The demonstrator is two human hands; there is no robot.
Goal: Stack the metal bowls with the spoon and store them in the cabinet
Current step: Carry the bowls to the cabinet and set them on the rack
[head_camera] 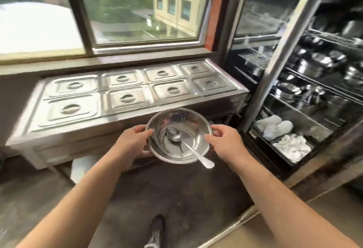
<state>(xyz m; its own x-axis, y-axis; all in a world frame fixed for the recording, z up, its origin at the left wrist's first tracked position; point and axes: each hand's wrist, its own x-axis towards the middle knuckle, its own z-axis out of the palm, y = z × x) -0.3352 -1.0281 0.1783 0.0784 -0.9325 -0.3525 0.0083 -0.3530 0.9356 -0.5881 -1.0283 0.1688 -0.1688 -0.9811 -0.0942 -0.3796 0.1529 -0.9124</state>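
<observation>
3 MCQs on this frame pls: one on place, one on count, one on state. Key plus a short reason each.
1. Where is the spoon?
A. Inside the metal bowl, handle over the near rim
B. On the steam table
C. On a cabinet shelf

2. How many lids cover the steam table?
A. Four
B. Six
C. Eight

3. How is the bowl supported?
A. Resting on the steam table
B. Held in the air by the left hand and right hand, one on each side of the rim
C. Sitting in the cabinet

Key:
1 A: the spoon head lies on the bowl's bottom and the handle sticks out past the rim toward the person.
2 C: two rows of four lids.
3 B: fingers grip both sides, with the floor visible below; the cabinet stands open to the right.
</observation>
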